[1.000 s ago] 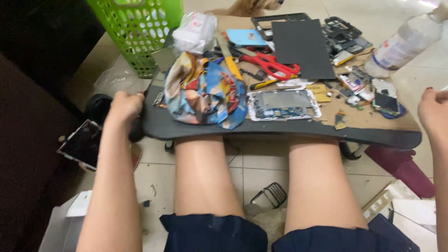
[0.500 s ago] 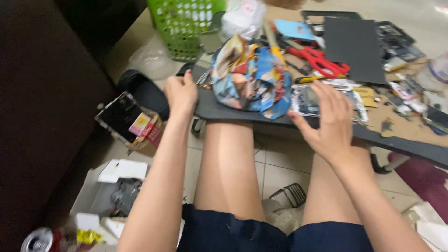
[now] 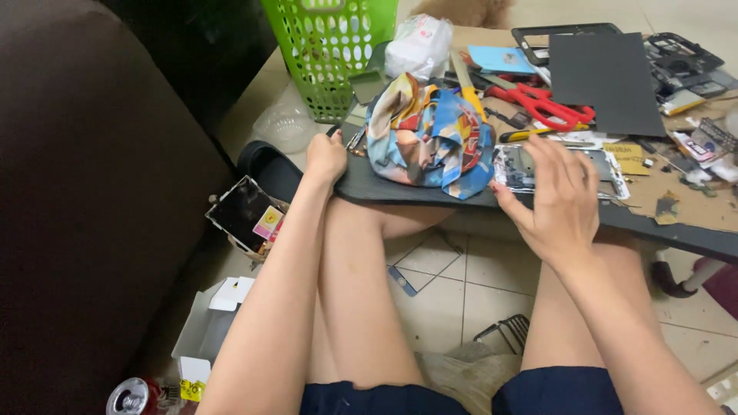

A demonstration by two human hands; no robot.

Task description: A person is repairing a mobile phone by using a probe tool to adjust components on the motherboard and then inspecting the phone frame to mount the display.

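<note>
A dark lap board [image 3: 384, 184] rests across my bare knees. My left hand [image 3: 325, 157] grips its left corner. My right hand [image 3: 555, 201] hovers with spread fingers over the board's front edge, above an opened phone body [image 3: 523, 165] with its circuit parts showing. A crumpled, colourful patterned cloth [image 3: 429, 137] lies on the board between my hands. Red-handled scissors [image 3: 542, 106] and a yellow-handled tool [image 3: 470, 91] lie just behind the cloth.
A green plastic basket [image 3: 330, 42] stands at the far left of the board. A black flat sheet [image 3: 603, 73], phone frames and small parts crowd the right. On the tiled floor lie a phone screen [image 3: 244, 213], white boxes [image 3: 211, 323] and a drink can [image 3: 129, 397].
My right hand came in from the board's far right edge to the opened phone body near the middle. The view swung left and down, so the floor clutter shows.
</note>
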